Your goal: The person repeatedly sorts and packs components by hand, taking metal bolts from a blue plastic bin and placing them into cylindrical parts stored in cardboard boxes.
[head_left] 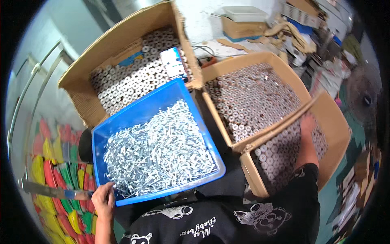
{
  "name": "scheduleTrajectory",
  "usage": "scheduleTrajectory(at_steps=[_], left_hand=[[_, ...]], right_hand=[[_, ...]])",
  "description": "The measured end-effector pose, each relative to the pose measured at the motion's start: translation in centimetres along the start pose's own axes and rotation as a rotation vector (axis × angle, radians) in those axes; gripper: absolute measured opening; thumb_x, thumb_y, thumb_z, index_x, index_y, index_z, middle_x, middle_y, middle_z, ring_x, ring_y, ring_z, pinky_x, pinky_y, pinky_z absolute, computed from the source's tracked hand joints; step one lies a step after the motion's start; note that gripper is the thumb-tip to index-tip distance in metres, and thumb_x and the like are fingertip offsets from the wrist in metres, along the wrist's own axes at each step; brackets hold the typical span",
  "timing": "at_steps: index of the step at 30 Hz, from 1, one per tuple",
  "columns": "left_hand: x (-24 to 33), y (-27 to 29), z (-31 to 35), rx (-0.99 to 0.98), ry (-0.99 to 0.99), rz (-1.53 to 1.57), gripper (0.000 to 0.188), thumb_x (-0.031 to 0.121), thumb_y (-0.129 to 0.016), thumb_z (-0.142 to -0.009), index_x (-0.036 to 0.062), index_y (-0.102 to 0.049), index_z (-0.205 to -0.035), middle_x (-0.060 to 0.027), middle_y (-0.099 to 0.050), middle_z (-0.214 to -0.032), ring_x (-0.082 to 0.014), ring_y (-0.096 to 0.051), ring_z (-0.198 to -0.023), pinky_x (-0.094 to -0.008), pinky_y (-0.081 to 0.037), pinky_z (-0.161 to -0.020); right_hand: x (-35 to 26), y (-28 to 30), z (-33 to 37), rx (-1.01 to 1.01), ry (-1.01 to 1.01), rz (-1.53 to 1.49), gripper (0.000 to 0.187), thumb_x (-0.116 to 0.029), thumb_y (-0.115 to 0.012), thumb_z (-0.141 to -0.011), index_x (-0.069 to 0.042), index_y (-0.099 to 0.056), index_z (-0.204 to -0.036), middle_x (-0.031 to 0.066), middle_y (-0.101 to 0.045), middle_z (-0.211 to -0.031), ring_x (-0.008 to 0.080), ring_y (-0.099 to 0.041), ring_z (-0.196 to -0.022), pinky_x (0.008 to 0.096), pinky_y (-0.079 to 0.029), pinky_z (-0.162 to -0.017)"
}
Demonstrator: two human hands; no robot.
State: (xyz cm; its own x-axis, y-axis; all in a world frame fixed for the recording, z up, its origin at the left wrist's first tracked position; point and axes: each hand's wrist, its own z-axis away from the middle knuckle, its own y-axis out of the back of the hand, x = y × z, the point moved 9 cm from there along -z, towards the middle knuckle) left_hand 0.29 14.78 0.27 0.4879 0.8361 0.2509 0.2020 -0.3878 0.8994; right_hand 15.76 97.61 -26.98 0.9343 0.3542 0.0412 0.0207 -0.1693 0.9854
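Blue bin [138,114] is clasped by the left hand [104,198] — right hand [307,123] inside a carton [335,146], fingers unclear

Bare right hand [307,124] is kinda blurry, can't make out its fingertips; round grey fan [362,91] looks smeary too.

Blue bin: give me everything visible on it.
The blue bin is a rectangular, plastic-looking, open-topped tub with rounded corners and a rim. It sits opening up, turned askew in front of the person, holding many short, silvery, metal-looking pieces; the far inner wall shows bare. The left hand is at its near-left corner; grip unclear. A cardboard box stands behind. Its support is hidden.
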Motion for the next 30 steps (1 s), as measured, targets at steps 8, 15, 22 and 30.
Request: scheduleTrajectory(at_steps=[8,15,22,30], left_hand=[[-0.6,-0.2,-0.1,-0.029,0.131,0.061,0.023,-0.005,-0.053,-0.070,0.0010,-0.066,-0.088,-0.0108,-0.053,-0.063,-0.0235,-0.055,-0.057,-0.0319,-0.044,-0.056],[-0.7,-0.5,-0.6,-0.039,0.159,0.050,0.022,-0.003,-0.053,-0.070,0.0004,-0.066,-0.087,-0.0114,-0.055,-0.063,-0.0235,-0.056,-0.057,-0.0329,-0.045,-0.056],[-0.8,-0.4,-0.5,-0.016,0.168,0.043,0.020,-0.002,-0.055,-0.072,0.0008,-0.067,-0.087,-0.0110,-0.054,-0.062,-0.0229,-0.056,-0.056,-0.0320,-0.044,-0.056],[-0.5,0.0,-0.1,-0.009,0.174,0.027,0.018,-0.002,-0.055,-0.072,0.0009,-0.066,-0.086,-0.0117,-0.055,-0.063,-0.0251,-0.057,-0.057,-0.0324,-0.044,-0.056]], right_hand=[[-0.3,-1.0,-1.5,0.081,0.144,-0.033,0.040,-0.032,-0.047,-0.091,-0.009,-0.052,-0.124,0.0173,-0.050,-0.128,0.0381,-0.046,-0.117,0.0513,-0.039,-0.097],[-1.1,-0.7,-0.8,0.069,0.135,-0.037,0.046,-0.031,-0.049,-0.089,-0.008,-0.051,-0.129,0.0164,-0.049,-0.132,0.0373,-0.046,-0.118,0.0474,-0.036,-0.100],[0.9,-1.8,-1.2,0.045,-0.048,-0.175,0.049,-0.039,-0.042,-0.093,-0.002,-0.054,-0.124,0.0202,-0.048,-0.134,0.0371,-0.049,-0.118,0.0454,-0.039,-0.099],[-2.3,-1.2,-0.2,-0.003,0.181,-0.108,0.042,-0.028,-0.047,-0.092,-0.005,-0.053,-0.127,0.0189,-0.051,-0.129,0.0362,-0.049,-0.116,0.0482,-0.038,-0.098]])
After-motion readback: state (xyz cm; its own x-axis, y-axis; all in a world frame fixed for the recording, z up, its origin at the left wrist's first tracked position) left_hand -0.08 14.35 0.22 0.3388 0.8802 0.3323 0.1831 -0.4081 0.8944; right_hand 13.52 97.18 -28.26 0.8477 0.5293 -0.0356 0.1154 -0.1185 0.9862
